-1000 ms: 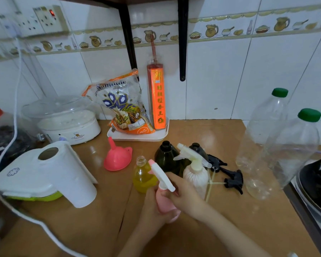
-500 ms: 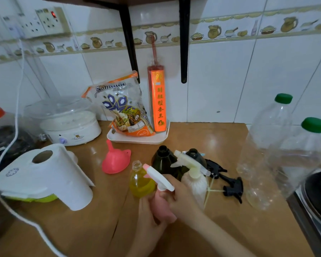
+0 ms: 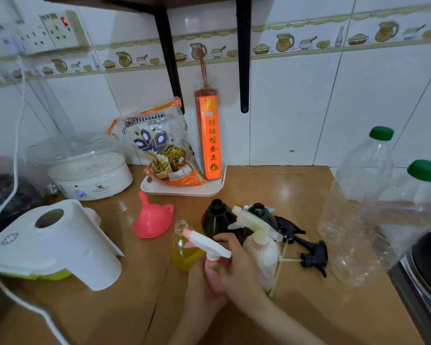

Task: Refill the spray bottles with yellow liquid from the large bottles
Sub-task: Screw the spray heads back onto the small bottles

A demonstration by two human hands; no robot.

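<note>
— While the left hand [image 3: 204, 282] wraps the smooth pink spray bottle [image 3: 213, 277] low on the wooden counter [image 3: 309, 307], what's moved?
— Bottle's lifted slightly. Right hand [image 3: 237, 265] fingers pinch its white plastic trigger head [image 3: 207, 245], beside the open bottle of yellow liquid [image 3: 184, 252].

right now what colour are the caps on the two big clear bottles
Green, both of them: the far cap and the near cap, clearest at the right of the head view.

Left hand [image 3: 204, 287]: you are wearing no glove or ring.
Right hand [image 3: 237, 265]: likewise showing bare.
Forearms: you are wearing no visible sleeves.
</note>
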